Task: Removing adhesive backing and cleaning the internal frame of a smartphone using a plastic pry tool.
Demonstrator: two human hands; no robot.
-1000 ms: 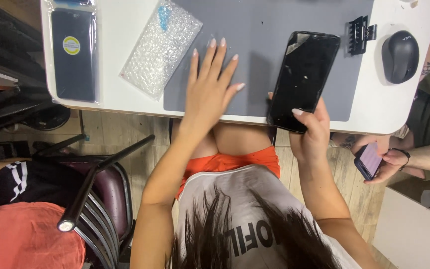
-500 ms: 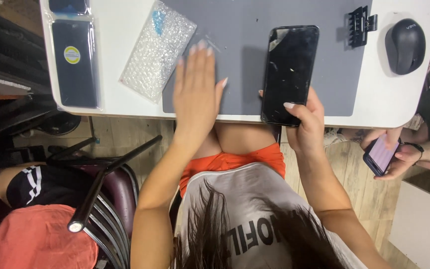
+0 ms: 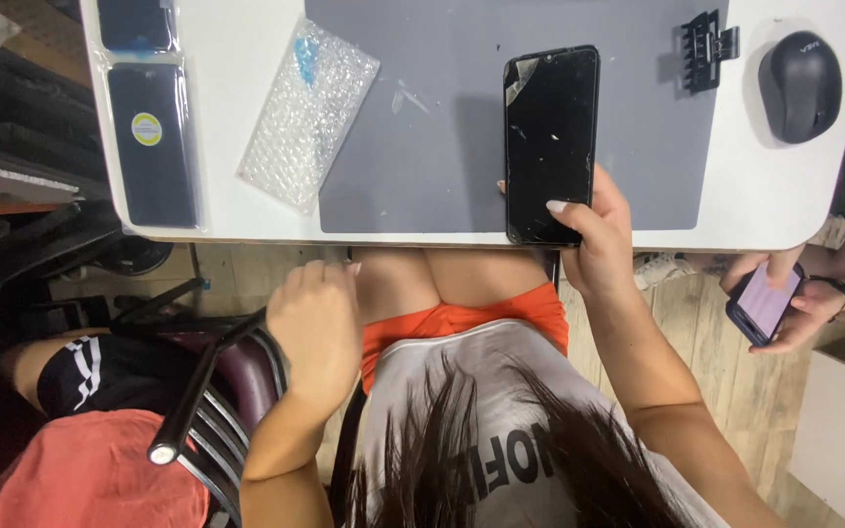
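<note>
Head view: right hand (image 3: 599, 230) grips the black phone's (image 3: 551, 137) lower end on the grey mat (image 3: 422, 147), while left hand (image 3: 315, 328), loosely curled and empty, hangs below the desk (image 3: 735, 210) edge.

Landmark: grey mat (image 3: 422, 147) on the white table (image 3: 745, 210)
Left of mat: bubble-wrap pouch (image 3: 307, 112), touching its edge
Further left: two dark screen panels (image 3: 152, 142) in clear sleeves
Right of mat: black binder clip (image 3: 704, 49) at its corner, black mouse (image 3: 799, 86) beyond
Below-right of mat: another person's phone (image 3: 763, 301)
</note>
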